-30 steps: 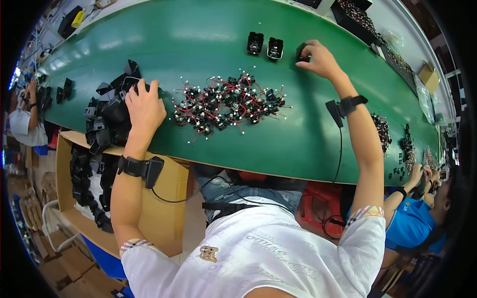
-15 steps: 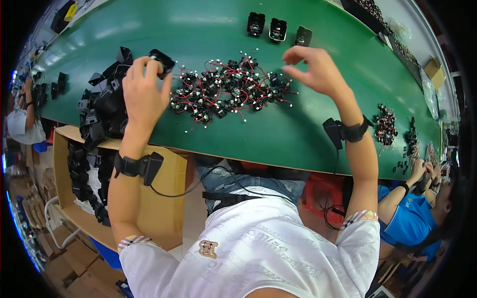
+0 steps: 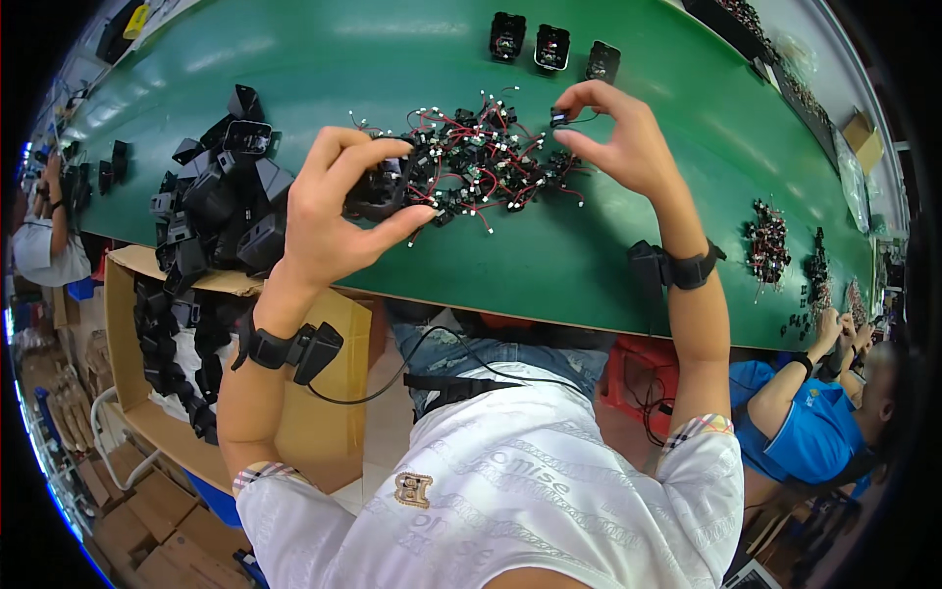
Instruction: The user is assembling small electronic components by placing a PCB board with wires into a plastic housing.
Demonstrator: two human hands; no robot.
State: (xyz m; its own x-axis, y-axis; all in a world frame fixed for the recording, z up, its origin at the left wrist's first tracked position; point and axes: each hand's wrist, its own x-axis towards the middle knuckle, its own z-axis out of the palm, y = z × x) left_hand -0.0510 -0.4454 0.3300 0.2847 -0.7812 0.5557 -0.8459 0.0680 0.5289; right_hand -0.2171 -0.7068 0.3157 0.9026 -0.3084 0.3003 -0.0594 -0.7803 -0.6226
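Note:
My left hand [image 3: 329,201] is closed on a black plastic housing [image 3: 381,187], thumb and fingers gripping its sides, over the left end of the wire pile. Between the thumb and index finger of my right hand [image 3: 618,137] is a small black part with a thin wire [image 3: 560,118], lifted above the right end of that pile. The pile of small black parts with red wires and white plugs [image 3: 481,162] spreads across the table between my hands. Left of my left hand, more black housings [image 3: 211,191] lie heaped.
On the green table [image 3: 510,270], three black housings [image 3: 551,47] stand toward the far side. Smaller piles of wired parts [image 3: 767,240] lie to the right, near a co-worker in blue [image 3: 800,417]. A cardboard box [image 3: 329,393] with black parts stands below the left table edge.
My left hand has moved right, bringing the housing from the heap to the wire pile. My right hand has picked up a small black wired part.

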